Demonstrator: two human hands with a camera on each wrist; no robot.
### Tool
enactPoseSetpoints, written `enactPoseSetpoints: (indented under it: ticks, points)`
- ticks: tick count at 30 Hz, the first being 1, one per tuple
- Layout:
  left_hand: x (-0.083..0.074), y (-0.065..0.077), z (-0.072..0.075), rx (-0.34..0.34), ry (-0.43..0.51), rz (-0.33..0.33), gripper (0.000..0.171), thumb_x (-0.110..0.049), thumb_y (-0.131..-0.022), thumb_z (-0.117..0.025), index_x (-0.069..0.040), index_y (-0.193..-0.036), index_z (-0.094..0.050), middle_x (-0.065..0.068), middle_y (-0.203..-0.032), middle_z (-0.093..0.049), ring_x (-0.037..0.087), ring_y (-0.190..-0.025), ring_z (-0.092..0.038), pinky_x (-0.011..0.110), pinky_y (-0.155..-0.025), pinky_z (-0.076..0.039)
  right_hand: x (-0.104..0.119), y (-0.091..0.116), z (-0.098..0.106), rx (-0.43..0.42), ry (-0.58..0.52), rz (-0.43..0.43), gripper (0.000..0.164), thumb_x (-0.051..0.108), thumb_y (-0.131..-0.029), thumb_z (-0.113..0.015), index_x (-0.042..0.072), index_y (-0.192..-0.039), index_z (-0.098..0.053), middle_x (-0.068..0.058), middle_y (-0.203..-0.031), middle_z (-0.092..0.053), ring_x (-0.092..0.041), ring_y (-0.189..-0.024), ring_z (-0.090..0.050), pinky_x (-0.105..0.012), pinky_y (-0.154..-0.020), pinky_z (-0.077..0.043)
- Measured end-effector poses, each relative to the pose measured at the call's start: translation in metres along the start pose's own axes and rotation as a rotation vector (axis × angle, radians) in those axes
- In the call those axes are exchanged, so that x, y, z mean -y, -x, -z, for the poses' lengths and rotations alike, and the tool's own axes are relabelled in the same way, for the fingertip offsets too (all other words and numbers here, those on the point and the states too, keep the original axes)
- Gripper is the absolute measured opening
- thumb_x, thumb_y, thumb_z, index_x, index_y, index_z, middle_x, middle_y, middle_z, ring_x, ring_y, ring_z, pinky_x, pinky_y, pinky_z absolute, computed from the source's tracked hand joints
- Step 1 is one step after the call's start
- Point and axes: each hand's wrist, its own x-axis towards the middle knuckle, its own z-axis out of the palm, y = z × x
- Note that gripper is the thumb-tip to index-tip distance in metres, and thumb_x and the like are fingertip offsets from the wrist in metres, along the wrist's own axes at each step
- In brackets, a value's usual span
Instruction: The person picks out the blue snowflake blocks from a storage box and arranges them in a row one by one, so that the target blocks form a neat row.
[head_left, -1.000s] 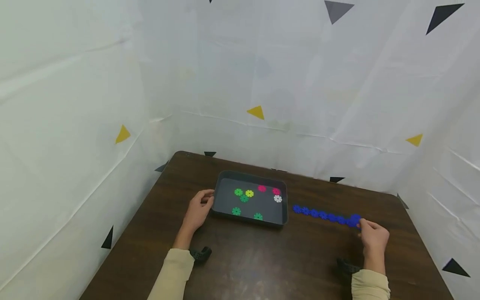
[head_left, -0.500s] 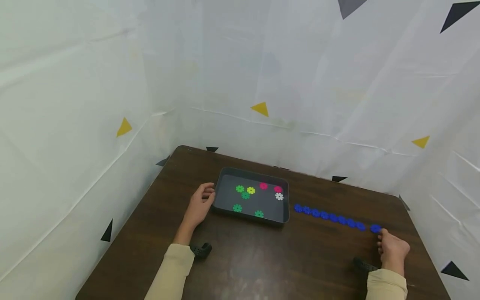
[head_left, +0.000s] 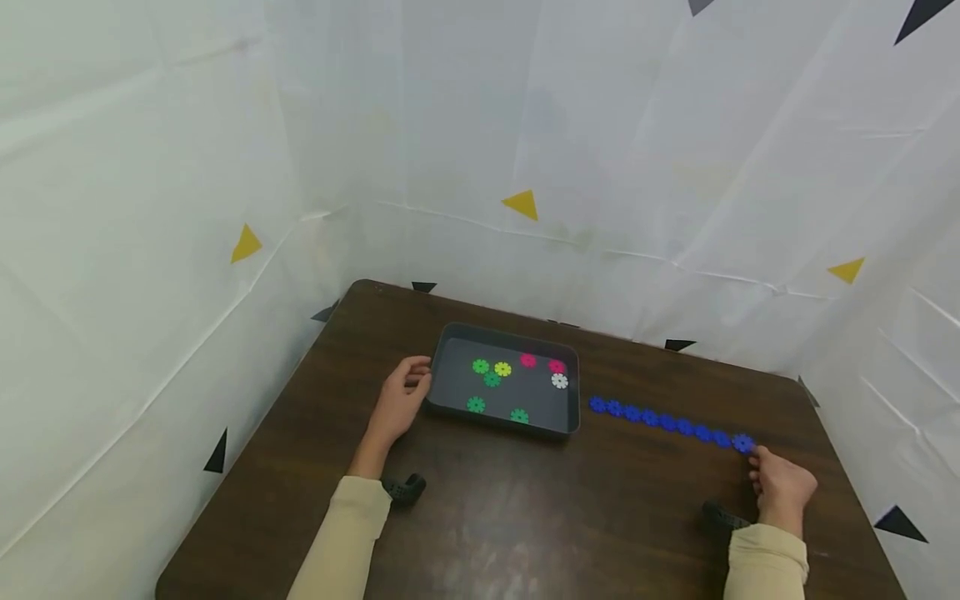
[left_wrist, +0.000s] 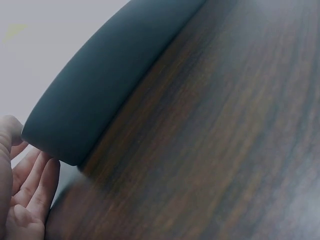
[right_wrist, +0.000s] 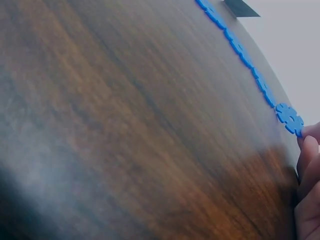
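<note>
My right hand (head_left: pixel 783 483) pinches a blue flower-shaped interlocking disc (head_left: pixel 742 443) by its near edge. In the right wrist view this disc (right_wrist: pixel 289 118) stands tilted at the near end of a row of blue discs (right_wrist: pixel 239 47). It meets the last disc of the row; whether they interlock I cannot tell. The row (head_left: pixel 667 422) lies across the table to the right of a dark grey tray (head_left: pixel 486 421). Against the tray's left wall rests my left hand (head_left: pixel 397 400), with relaxed fingers. In the left wrist view its fingers (left_wrist: pixel 42 182) lie at the tray's corner (left_wrist: pixel 65 142).
Inside the tray lie several green discs (head_left: pixel 480 366), a yellow disc (head_left: pixel 503 369), two pink discs (head_left: pixel 528 360) and a white disc (head_left: pixel 559 381). The brown wooden table (head_left: pixel 570 517) is bordered by white sheet walls (head_left: pixel 450 125) at the back and sides.
My right hand moved right, off the row's end, then slightly back left with another blue disc, which closed the gap to the row. The left hand stayed at the tray. The head view shifted slightly.
</note>
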Motion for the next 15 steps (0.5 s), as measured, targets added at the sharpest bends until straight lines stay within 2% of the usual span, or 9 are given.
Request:
enactPoseSetpoints:
  ticks: [15]
  points:
    - [0.0015,0.0001,0.0001,-0.001,-0.025,0.020,0.036,-0.027,-0.113,-0.060,-0.014,-0.146,-0.062,0.008,-0.139,-0.065,0.028,-0.128,-0.064,0.057,-0.108,-0.054,0.0012,0.0046,-0.0055,-0.029,-0.053,0.029,0.047,0.021,-0.102,-0.068,0.028,-0.056,-0.064,0.017,-0.053,-0.063,-0.004,-0.046,-0.056,-0.025,-0.045,-0.048]
